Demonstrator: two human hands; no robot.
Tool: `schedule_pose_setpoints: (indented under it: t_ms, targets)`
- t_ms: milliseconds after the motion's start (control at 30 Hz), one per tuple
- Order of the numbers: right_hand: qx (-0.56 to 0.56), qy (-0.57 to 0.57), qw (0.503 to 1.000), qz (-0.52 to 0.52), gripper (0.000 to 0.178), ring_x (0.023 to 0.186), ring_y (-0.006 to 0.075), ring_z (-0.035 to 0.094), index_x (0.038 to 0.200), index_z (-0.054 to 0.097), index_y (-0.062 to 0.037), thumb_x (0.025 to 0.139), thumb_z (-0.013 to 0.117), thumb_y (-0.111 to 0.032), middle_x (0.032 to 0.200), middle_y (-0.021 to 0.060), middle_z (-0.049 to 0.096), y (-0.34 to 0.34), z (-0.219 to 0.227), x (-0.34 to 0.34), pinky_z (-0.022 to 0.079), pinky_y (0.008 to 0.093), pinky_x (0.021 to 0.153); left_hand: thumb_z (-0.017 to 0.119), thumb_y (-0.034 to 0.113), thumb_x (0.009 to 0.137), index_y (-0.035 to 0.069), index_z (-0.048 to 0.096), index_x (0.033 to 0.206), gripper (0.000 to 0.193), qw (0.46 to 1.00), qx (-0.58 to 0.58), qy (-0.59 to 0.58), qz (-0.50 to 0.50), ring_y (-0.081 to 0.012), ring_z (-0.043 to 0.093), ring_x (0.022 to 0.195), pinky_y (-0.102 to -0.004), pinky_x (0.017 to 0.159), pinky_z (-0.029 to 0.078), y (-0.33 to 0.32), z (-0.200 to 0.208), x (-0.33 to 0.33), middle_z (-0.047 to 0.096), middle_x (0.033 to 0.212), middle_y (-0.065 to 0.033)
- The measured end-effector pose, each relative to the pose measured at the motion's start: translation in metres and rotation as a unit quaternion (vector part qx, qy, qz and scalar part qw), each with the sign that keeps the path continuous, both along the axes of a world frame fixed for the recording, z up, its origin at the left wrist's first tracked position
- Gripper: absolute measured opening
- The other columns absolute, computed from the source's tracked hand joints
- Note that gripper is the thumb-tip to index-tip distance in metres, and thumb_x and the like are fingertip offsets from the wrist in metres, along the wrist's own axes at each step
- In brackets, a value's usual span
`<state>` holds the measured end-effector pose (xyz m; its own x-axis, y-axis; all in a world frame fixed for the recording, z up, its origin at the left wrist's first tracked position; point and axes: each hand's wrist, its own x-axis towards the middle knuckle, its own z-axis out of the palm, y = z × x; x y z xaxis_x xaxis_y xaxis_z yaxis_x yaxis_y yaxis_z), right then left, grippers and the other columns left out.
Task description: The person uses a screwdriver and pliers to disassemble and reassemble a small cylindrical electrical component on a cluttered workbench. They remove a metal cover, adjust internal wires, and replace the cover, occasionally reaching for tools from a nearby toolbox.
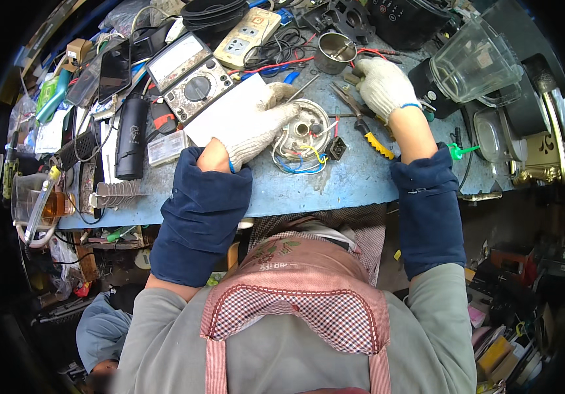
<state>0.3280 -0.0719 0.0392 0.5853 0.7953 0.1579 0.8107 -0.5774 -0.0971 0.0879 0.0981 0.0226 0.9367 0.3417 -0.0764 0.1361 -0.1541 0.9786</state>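
Observation:
My left hand (256, 128), in a white knit glove, is closed with a thin metal rod (305, 87) sticking out between thumb and fingers. Its thumb lies at the rim of a round metal base (286, 141) with blue and yellow wires. A small black socket (338, 148) sits beside that base. My right hand (386, 88), gloved too, is farther right with curled fingers; what they hold, if anything, is hidden. Close to its fingertips stands a metal cup (335, 54) with small items inside. Pliers with yellow-and-black handles (376, 139) lie below the right hand.
An analog multimeter (197, 88), a black cylindrical flask (131, 138) and a power strip (246, 39) crowd the left side. A clear blender jug (476, 62) on a black base stands at right. The bench's front edge (282, 211) is near my apron. Another person (102, 331) is at lower left.

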Motion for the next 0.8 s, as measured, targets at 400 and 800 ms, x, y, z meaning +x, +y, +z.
schedule_pose_setpoints:
  t_ms: [400,800]
  targets:
    - [0.336,0.251,0.903,-0.094,0.011,0.077,0.0062,0.064,0.101,0.079,0.0016,0.091,0.074,-0.001,0.086,0.0031,0.075,-0.092,0.061,-0.134,0.053,0.0243,0.071,0.071,0.015,0.105,-0.008,0.065,0.144,0.045,0.997,0.07,0.011,-0.017,-0.0247,0.069,0.124,-0.0366,0.109,0.055,0.002,-0.007,0.009,0.073,0.135,-0.021]
    - [0.433,0.461,0.775,0.002,0.016,0.095,0.0141,0.071,0.115,0.076,0.0055,0.101,0.072,-0.002,0.106,0.0091,0.077,-0.048,0.003,-0.161,0.057,0.0296,0.085,0.07,0.022,0.108,-0.007,0.062,0.149,0.051,0.999,0.039,0.029,-0.004,-0.0267,0.068,0.131,-0.0372,0.115,0.052,-0.004,-0.006,0.01,0.071,0.142,-0.021]
